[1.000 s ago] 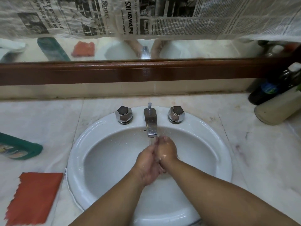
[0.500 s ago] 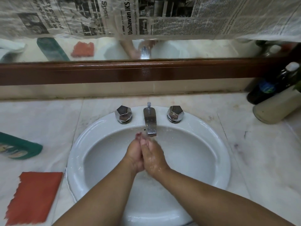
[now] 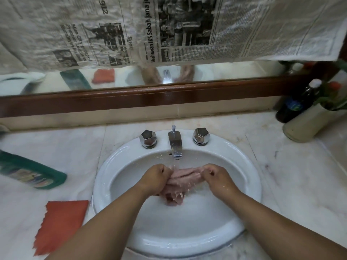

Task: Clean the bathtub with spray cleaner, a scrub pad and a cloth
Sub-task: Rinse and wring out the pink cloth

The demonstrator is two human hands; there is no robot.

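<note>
Both of my hands are over the white sink (image 3: pixel 105 177), under the chrome tap (image 3: pixel 175 145), which runs water. My left hand (image 3: pixel 156 177) and my right hand (image 3: pixel 217 177) each grip one end of a wet pinkish cloth (image 3: pixel 185 176) stretched between them in the stream. The cloth's lower part hangs bunched below my left hand. A flat orange-red pad (image 3: pixel 60 226) with a ragged edge lies on the marble counter left of the sink. Behind the pad, a green cleaner bottle (image 3: pixel 32 171) lies on its side.
Two chrome tap handles (image 3: pixel 148 138) (image 3: pixel 201 136) flank the spout. A dark bottle (image 3: pixel 293 106) and a cream bottle (image 3: pixel 304 124) stand at the back right corner. A wood-framed mirror (image 3: pixel 150 98) partly covered with newspaper (image 3: pixel 169 30) runs along the wall.
My hands were pressed together under the tap; they have moved apart and a pinkish cloth now shows stretched between them. The view has tilted up slightly.
</note>
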